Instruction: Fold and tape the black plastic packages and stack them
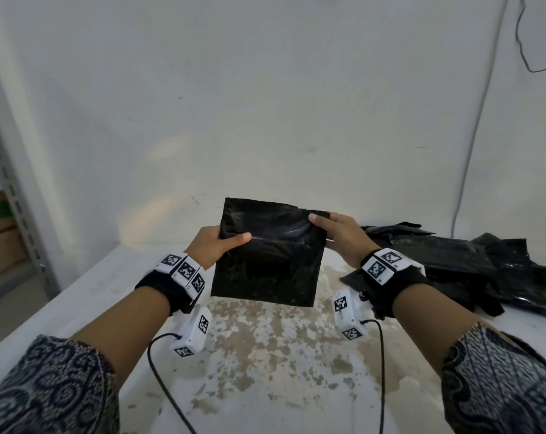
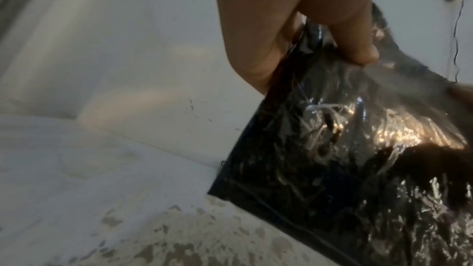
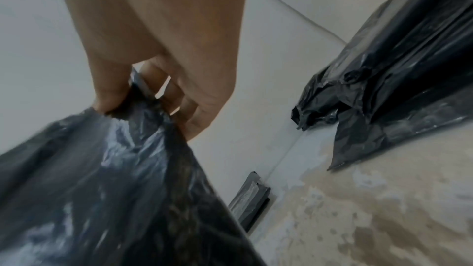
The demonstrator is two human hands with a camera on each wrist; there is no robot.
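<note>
while hanging limp above the tabletop (image 1: 265, 355), the black package (image 1: 267, 258) is behaving as light, slippery film; left hand (image 1: 210, 245) and right hand (image 1: 343, 234) are pinching its upper side edges.

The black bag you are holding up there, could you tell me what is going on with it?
A person holds one black bag above the table, the left hand pinching its left edge and the right hand its upper right corner. A pile of black bags lies on the table to the right.
</note>
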